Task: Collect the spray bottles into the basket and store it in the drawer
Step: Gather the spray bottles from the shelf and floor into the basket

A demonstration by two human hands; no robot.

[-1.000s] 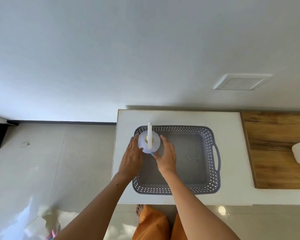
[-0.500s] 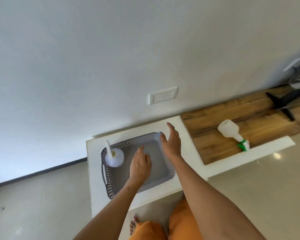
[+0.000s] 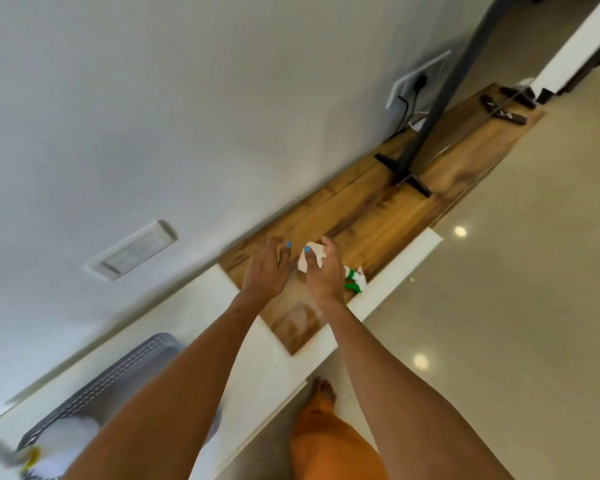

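A white spray bottle with a green nozzle lies on its side on the wooden top. My right hand is over it, thumb and fingers curled round its white body. Just to the left, my left hand hovers with fingers apart, holding nothing. At the lower left the grey perforated basket sits on the white counter, partly hidden by my left forearm. Another white spray bottle stands in it, blurred.
A dark stand with a slanted pole rests on the far wooden top, with dark remotes beyond it. A wall socket with cables and a white wall plate are on the wall. Glossy floor lies to the right.
Both hands left the basket and moved right to the bottle on the wooden top. My view swung right, so the basket now sits at the lower left.
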